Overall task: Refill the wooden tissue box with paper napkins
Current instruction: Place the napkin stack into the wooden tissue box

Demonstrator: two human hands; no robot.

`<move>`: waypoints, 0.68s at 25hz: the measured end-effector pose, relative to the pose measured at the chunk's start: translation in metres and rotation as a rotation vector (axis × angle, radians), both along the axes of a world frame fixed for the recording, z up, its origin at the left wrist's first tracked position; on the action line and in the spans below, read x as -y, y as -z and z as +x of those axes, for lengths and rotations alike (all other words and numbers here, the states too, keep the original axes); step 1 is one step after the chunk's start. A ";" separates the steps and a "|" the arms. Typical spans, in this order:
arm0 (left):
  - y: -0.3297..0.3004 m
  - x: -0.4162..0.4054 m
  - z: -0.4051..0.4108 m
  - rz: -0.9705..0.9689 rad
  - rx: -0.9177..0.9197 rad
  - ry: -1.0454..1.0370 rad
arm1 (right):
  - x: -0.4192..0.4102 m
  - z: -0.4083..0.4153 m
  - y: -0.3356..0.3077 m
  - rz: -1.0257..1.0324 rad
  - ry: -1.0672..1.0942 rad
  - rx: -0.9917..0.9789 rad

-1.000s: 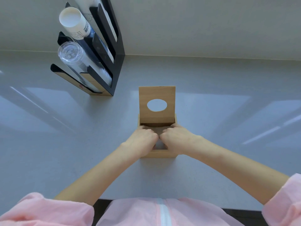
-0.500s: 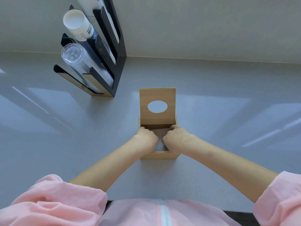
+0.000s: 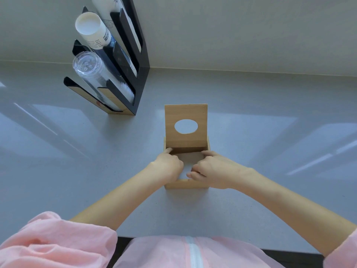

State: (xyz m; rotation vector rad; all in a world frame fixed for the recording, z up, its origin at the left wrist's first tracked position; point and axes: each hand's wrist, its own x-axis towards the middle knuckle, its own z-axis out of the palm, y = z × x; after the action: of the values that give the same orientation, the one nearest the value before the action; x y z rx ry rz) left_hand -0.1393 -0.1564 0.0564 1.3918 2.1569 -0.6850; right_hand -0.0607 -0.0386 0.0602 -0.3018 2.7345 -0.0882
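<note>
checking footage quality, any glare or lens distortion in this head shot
Head view: pale window reflections streak the grey counter on both sides; wide-angle bending leans the cup rack; the wooden tissue box and both hands stay sharp, with soft shadow inside the box.

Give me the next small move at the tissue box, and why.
Probably press the napkins flat, then draw both hands out. The left hand and right hand are inside the wooden tissue box, fingers curled down, and its lid stands upright, not yet closed.

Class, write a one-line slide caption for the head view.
Both hands reach into the open wooden tissue box, its lid upright.
</note>
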 end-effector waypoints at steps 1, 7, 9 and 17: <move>0.000 0.004 0.001 0.094 0.015 -0.016 | -0.003 0.005 0.001 -0.075 0.013 -0.035; 0.003 0.053 0.014 0.626 0.160 -0.153 | -0.008 0.035 0.011 -0.149 0.001 -0.272; 0.009 0.062 0.022 0.741 0.091 -0.101 | -0.003 0.040 0.017 -0.186 0.067 -0.435; 0.022 0.069 0.030 0.906 0.057 -0.208 | 0.013 0.050 0.027 -0.232 0.223 -0.521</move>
State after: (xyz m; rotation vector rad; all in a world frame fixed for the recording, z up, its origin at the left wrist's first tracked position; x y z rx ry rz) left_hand -0.1089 -0.2256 0.0346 1.4939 2.6297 0.4866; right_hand -0.0108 -0.0518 0.0334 -0.0860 3.2730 -0.4480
